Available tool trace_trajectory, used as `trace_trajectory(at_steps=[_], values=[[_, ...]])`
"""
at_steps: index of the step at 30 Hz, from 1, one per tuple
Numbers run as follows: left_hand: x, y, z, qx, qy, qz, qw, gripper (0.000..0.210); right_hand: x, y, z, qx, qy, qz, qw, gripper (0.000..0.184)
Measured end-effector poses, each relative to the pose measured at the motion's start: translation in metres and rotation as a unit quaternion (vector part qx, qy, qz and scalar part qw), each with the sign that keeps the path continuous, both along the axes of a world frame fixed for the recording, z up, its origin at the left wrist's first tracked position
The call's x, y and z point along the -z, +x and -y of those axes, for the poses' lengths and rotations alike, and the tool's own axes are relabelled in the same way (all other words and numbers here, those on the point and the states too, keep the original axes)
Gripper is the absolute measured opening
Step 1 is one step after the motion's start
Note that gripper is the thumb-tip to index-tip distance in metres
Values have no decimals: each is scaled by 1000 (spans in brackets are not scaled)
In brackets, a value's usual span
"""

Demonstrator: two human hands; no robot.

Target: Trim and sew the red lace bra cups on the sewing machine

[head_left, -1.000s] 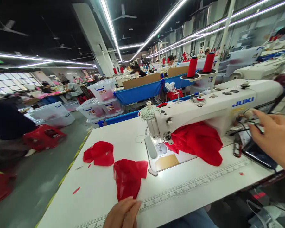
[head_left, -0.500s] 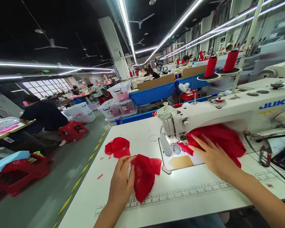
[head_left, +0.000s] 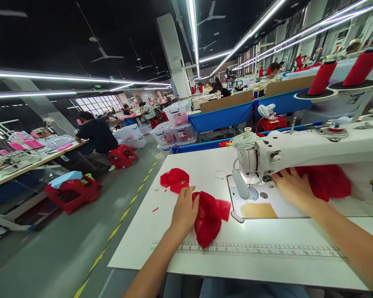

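Note:
My left hand (head_left: 184, 210) is closed at the left edge of a red fabric piece (head_left: 207, 219), its thumb and fingertips pinching the cloth. That piece lies on the white sewing table (head_left: 217, 265), left of the needle plate. Another small red fabric piece (head_left: 175, 179) lies just beyond my left fingers. My right hand (head_left: 294, 188) reaches under the arm of the white sewing machine (head_left: 301, 149), fingers stretched out and apart. It touches a larger bunch of red fabric (head_left: 329, 182) under the arm; its fingertips are partly hidden by the machine.
A printed ruler scale (head_left: 236, 248) runs along the table's front. Red thread cones (head_left: 323, 78) stand behind the machine. Lidded plastic boxes (head_left: 178, 114), red stools (head_left: 73, 190) and a seated co-worker (head_left: 95, 134) are across the aisle, which has yellow floor tape (head_left: 121, 221).
The view has swung left. My right hand has moved deeper under the machine arm, and the larger red bunch has shifted right, away from the needle area. My left hand stays at its fabric piece.

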State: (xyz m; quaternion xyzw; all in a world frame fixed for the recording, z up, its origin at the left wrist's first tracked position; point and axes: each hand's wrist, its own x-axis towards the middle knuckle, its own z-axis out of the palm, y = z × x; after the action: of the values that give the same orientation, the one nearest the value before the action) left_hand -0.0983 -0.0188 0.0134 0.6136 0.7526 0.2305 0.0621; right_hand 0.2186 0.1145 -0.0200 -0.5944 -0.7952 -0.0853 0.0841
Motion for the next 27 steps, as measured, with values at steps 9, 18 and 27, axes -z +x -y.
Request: trace_trajectory(at_steps=[9, 18, 27], values=[[-2, -7, -21, -53, -79, 58, 994, 20, 8, 14, 33, -69, 94, -7, 993, 42], [-18, 31, 21, 193, -148, 395, 886, 39, -9, -16, 125, -278, -128, -389, 869, 30], [-47, 66, 39, 225, -285, 538, 760, 37, -17, -53, 141, -297, -505, -629, 511, 34]])
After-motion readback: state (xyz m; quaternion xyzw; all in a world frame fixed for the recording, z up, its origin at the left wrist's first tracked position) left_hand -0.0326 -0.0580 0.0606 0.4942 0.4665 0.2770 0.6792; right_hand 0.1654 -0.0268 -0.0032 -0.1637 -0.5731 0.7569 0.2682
